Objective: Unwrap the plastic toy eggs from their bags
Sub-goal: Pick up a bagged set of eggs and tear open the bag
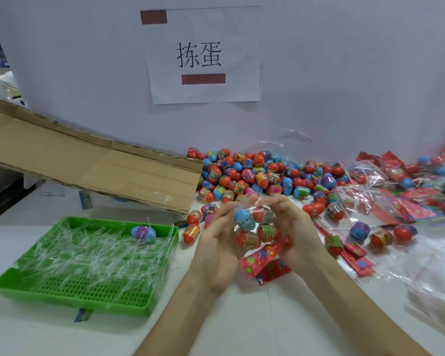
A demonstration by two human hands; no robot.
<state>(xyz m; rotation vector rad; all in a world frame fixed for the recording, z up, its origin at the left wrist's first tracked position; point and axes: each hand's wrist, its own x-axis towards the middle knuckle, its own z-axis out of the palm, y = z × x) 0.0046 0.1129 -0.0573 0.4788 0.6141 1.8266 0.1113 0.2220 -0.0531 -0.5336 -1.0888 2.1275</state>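
Above the white table, a clear bag of toy eggs (254,227) is held between both hands; it holds one blue egg and several red ones, and its red printed header card (265,263) hangs below. My left hand (216,250) cups the bag from the left with fingers on its top. My right hand (293,227) pinches the plastic at the top right. A big pile of loose eggs (254,173), red, blue and purple, lies behind the hands.
A green perforated tray (70,291) at the left holds clear plastic strips and one blue-purple egg (143,233). A cardboard flap (93,163) slopes down at the back left. Empty bags and red header cards (409,209) cover the right. A paper sign (203,55) hangs on the wall.
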